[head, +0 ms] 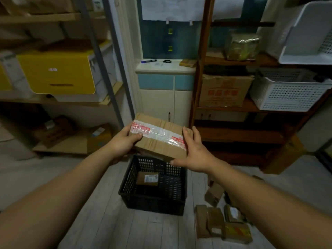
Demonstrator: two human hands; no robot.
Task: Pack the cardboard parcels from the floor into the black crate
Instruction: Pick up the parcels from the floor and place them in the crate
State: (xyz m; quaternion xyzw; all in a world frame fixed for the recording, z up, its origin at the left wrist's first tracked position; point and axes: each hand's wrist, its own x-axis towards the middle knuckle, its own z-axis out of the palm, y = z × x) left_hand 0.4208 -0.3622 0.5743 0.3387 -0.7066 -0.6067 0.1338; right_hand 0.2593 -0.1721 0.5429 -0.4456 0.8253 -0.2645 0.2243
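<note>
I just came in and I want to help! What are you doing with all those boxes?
A person is packing parcels into a black crate. Right now the left hand and right hand hold a taped parcel in the air above the crate. A small parcel already lies inside it. The other parcels lie on the floor to the right of the crate, not yet packed.
</note>
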